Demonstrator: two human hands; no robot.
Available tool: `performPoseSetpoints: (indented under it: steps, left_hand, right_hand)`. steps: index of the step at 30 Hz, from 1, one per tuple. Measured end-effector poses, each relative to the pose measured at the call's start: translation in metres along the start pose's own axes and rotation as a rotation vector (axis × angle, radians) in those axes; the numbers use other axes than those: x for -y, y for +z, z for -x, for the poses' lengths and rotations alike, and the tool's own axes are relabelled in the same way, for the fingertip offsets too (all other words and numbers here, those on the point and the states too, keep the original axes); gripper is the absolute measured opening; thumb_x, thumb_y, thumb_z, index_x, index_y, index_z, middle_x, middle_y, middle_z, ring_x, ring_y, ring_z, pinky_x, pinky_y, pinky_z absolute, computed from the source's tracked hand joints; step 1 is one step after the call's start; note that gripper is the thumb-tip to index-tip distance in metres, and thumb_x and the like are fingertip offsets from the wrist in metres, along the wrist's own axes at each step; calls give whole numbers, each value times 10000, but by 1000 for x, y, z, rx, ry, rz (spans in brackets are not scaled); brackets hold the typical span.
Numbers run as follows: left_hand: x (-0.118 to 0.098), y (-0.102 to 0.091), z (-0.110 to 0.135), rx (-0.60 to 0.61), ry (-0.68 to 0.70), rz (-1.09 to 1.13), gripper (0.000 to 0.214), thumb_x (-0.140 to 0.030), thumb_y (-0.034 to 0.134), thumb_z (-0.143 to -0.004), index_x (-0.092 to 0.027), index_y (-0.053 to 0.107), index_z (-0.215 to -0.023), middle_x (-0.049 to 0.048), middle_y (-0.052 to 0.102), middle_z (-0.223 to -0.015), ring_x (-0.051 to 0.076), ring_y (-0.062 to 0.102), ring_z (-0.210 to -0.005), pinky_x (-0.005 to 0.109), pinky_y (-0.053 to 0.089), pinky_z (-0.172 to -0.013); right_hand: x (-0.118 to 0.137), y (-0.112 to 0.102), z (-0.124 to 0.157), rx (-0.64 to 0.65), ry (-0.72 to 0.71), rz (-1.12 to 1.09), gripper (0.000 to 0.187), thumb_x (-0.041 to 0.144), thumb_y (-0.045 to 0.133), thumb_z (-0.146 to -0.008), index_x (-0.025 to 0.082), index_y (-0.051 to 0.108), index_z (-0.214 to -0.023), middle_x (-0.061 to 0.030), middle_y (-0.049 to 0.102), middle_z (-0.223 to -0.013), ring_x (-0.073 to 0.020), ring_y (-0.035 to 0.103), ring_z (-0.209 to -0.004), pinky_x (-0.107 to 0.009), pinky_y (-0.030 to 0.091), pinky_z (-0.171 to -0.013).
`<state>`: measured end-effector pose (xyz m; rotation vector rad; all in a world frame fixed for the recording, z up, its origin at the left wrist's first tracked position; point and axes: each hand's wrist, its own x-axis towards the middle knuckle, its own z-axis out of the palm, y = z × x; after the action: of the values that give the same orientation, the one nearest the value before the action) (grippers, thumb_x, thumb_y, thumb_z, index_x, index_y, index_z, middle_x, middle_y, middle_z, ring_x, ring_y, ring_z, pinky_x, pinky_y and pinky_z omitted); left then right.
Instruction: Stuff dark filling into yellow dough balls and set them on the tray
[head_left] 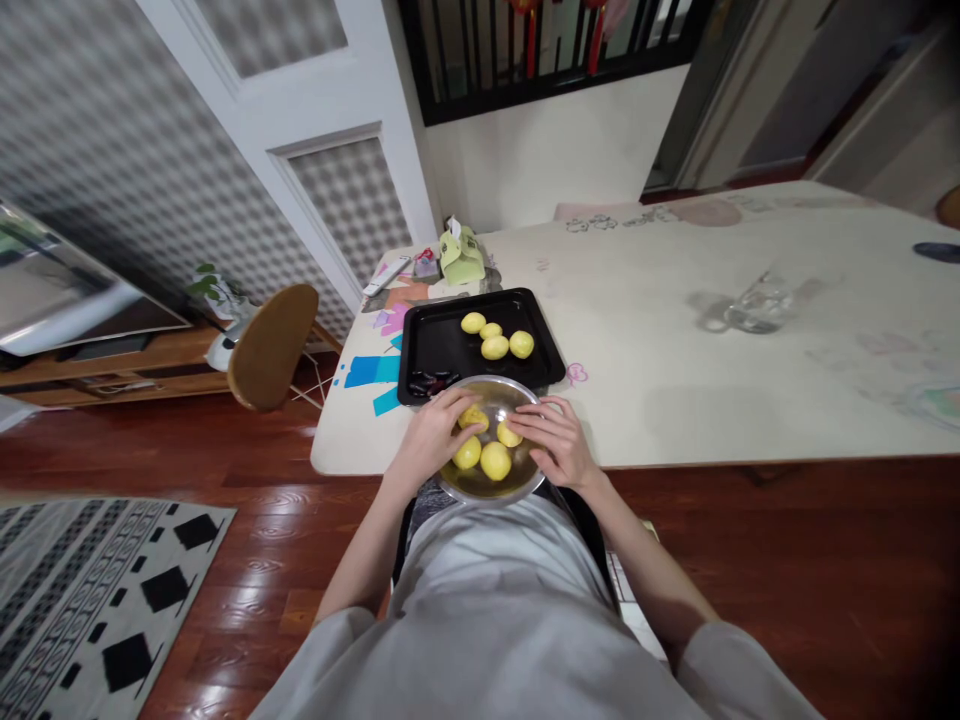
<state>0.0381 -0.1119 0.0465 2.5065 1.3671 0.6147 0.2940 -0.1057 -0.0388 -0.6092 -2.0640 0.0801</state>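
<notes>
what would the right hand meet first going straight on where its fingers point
Probably the yellow fruit just ahead in the metal bowl; depth is unclear, so the right hand may already touch it.

We can read no words, brands or numbers here. Scribbled marks along the table's far edge, upper centre-right, are too faint for us to make out. We see a pink heart-like doodle near the centre; small marks on the green tissue box, upper centre, stay illegible.
</notes>
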Motion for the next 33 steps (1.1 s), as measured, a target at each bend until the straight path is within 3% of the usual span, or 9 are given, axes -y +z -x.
performPoseSetpoints:
  steps: [5,10,16,22,30,33]
  left_hand:
    - [-3,-12,22,102,36,-35,611,-432,807,-902,-246,593,-1442,127,628,-1470,328,620,-1339,513,526,-1138]
    - [0,-5,26,132,41,-51,691,-329,896,-817,-251,600,-1436,130,622,-1481,344,614,-1352,527,533,-1130]
    - [0,0,16,-8,-23,-80,518,-224,803,-902,-244,630,-1390,104,669,-1428,298,637,-1323,467,532,-1137]
    - [-1,8,11,-126,-90,-67,335,-275,736,-966,-215,683,-1291,102,721,-1322,281,703,-1202,412,587,-1026]
    - [0,9,20,-25,-113,108,177,-286,686,-1000,-205,750,-1143,84,754,-1250,258,746,-1114,382,601,-983]
    - [1,5,25,33,-75,100,256,-311,703,-989,-203,738,-1217,102,740,-1291,274,731,-1156,412,597,-1012]
  right_hand:
    - [0,0,0,-17,-10,-1,442,417,432,-1066,235,679,-1384,-89,785,-1267,-295,703,-1201,-545,442,-1065]
    - [-2,1,4,-27,-21,3,462,433,423,-1064,225,682,-1385,-102,783,-1268,-301,704,-1196,-560,448,-1063]
    - [-2,2,5,-33,-30,14,438,429,424,-1058,235,733,-1301,-100,793,-1235,-298,714,-1161,-567,460,-1053]
    - [0,1,4,-27,-58,24,429,416,436,-1058,213,717,-1309,-112,789,-1242,-294,714,-1173,-544,463,-1037]
    - [-1,2,5,-3,-42,14,432,425,443,-1048,231,718,-1321,-104,788,-1249,-301,713,-1170,-560,464,-1044]
    - [-1,2,4,-23,-58,14,441,416,432,-1057,221,703,-1345,-106,787,-1252,-299,711,-1168,-553,467,-1036]
